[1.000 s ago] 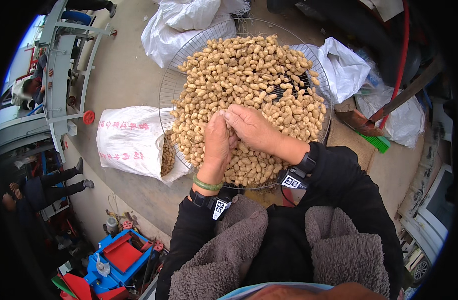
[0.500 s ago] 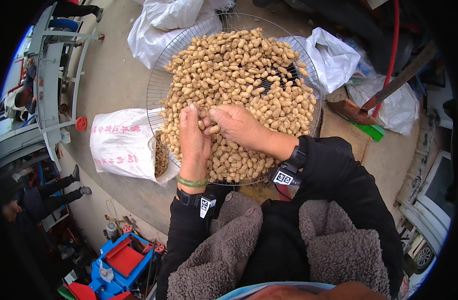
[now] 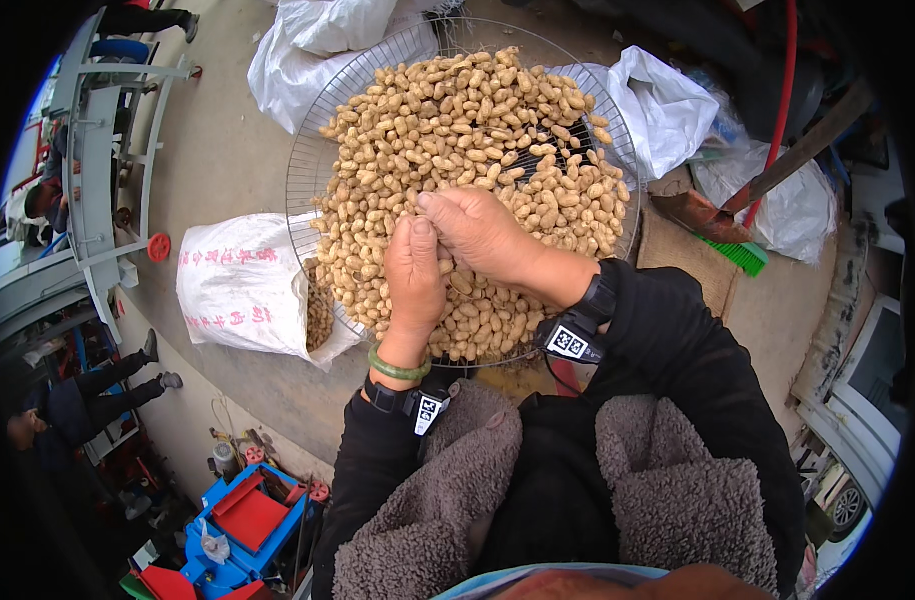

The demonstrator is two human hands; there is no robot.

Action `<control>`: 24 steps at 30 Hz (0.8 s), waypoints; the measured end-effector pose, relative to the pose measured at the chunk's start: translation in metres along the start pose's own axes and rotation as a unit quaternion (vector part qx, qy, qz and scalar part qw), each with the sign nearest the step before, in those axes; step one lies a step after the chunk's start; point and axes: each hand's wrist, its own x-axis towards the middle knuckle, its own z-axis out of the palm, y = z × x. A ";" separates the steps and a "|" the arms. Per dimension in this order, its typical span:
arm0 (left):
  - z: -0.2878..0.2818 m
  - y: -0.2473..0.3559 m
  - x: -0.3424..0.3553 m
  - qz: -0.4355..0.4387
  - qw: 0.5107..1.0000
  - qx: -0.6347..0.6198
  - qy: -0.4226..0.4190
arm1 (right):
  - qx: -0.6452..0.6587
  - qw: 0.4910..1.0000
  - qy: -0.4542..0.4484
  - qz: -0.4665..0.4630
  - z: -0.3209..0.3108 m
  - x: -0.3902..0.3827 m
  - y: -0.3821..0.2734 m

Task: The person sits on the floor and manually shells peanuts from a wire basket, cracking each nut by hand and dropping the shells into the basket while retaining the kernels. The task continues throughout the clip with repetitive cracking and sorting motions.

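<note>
A broad heap of unshelled peanuts (image 3: 407, 150) lies in a round wire basket (image 3: 302, 165) in front of me. Over its near half, both hands meet with thumbs close together. My left hand (image 3: 414, 275) is closed, its thumb pointing up toward the other. From the right comes my right hand (image 3: 482, 235), fingers curled and thumb bent at the left thumb's tip. Whatever sits between the fingers is hidden. A green bangle (image 3: 399, 369) circles the left wrist.
Left of the basket lies a white woven sack (image 3: 242, 285) with peanuts at its mouth. White bags (image 3: 662, 110) flank the far side. A shovel (image 3: 702, 215) and a green brush (image 3: 742, 255) are at right. A blue-and-red machine (image 3: 247, 515) stands lower left, near another person (image 3: 72, 405).
My hands have drawn closer together. The left has shifted slightly right and down, and the right thumb now meets it. Peanuts seen between the hands before are hidden now.
</note>
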 end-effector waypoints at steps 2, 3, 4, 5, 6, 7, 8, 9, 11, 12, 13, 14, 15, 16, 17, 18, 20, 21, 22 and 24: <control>-0.002 0.004 0.000 -0.116 0.969 -0.216 0.022 | 0.168 0.983 -0.036 0.069 -0.003 -0.006 -0.008; -0.004 0.005 0.001 -0.134 0.967 -0.216 0.035 | 0.247 0.960 -0.051 0.118 -0.005 -0.009 -0.013; -0.006 0.006 0.005 -0.151 0.963 -0.218 0.048 | 0.216 0.968 -0.065 0.107 -0.008 -0.010 -0.019; -0.009 0.006 0.007 -0.160 0.958 -0.235 0.033 | 0.183 0.975 -0.077 0.100 -0.012 -0.009 -0.024; -0.015 0.006 0.012 -0.145 0.972 -0.181 0.024 | 0.171 0.977 -0.113 0.066 -0.019 -0.007 -0.029; -0.024 0.008 0.016 -0.115 0.988 -0.096 0.021 | 0.055 0.994 -0.094 0.011 -0.032 -0.001 -0.035; -0.032 0.008 0.022 -0.077 0.997 0.017 0.021 | -0.065 0.995 -0.057 -0.055 -0.045 0.007 -0.040; -0.037 0.006 0.027 -0.054 0.992 0.113 0.032 | -0.273 0.951 0.005 -0.141 -0.062 0.012 -0.046; -0.042 0.003 0.028 0.118 0.942 0.306 0.066 | -0.413 0.902 0.053 -0.109 -0.088 0.015 -0.050; -0.044 0.001 0.028 0.164 0.902 0.391 0.087 | -0.457 0.884 0.044 -0.091 -0.098 0.013 -0.049; -0.045 0.001 0.026 0.157 0.908 0.378 0.086 | -0.508 0.858 0.042 -0.062 -0.105 0.011 -0.048; -0.045 0.001 0.024 0.129 0.922 0.356 0.078 | -0.544 0.837 0.025 -0.060 -0.111 0.008 -0.046; -0.045 0.001 0.022 0.115 0.934 0.331 0.073 | -0.578 0.814 0.008 -0.058 -0.113 0.004 -0.044; -0.043 0.001 0.021 0.107 0.942 0.309 0.070 | -0.613 0.789 -0.006 -0.039 -0.114 0.002 -0.042; -0.042 0.001 0.021 0.078 0.945 0.313 0.062 | -0.645 0.763 -0.032 -0.024 -0.113 -0.001 -0.039; -0.040 0.002 0.022 0.073 0.946 0.310 0.054 | -0.676 0.734 -0.056 0.008 -0.112 -0.005 -0.037; -0.037 0.002 0.022 0.064 0.953 0.294 0.036 | -0.740 0.665 -0.089 0.038 -0.106 -0.006 -0.032; -0.036 0.002 0.021 0.051 0.949 0.311 0.022 | -0.749 0.657 -0.077 0.030 -0.105 -0.005 -0.032; -0.034 0.002 0.021 0.034 0.945 0.324 0.003 | -0.756 0.652 -0.061 0.020 -0.103 -0.004 -0.032; -0.029 0.002 0.020 -0.038 0.946 0.318 -0.045 | -0.738 0.673 -0.052 0.006 -0.102 -0.001 -0.034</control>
